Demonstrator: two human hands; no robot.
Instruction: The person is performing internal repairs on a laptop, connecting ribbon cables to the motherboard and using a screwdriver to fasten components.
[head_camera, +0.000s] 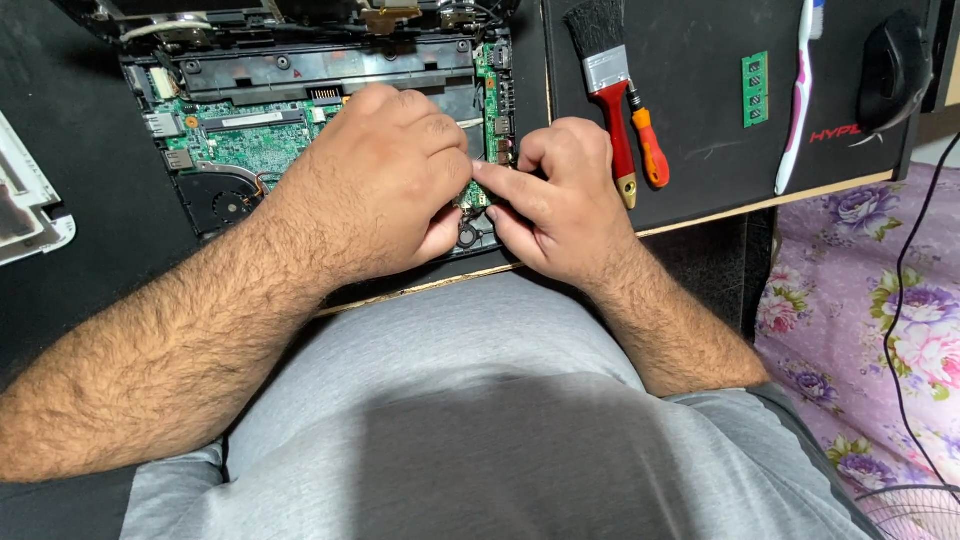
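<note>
i see the opened laptop (300, 120) near the worktop's (700, 170) front edge; my left hand (385, 180) and right hand (560, 195) meet over its green board (245, 140), fingers pinched narrow on a small part. a red-handled brush (610, 90) lies rightward.

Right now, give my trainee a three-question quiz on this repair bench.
1. True or false: both hands are at the near right corner of the opened laptop's green circuit board.
2. Which tool lies closest to the right hand? A) red-handled paintbrush B) white toothbrush C) black mouse
3. Fill in: the small loose green circuit strip lies between the orange-handled screwdriver and the ____.

Key: 1 true. 2 A. 3 toothbrush.
</note>
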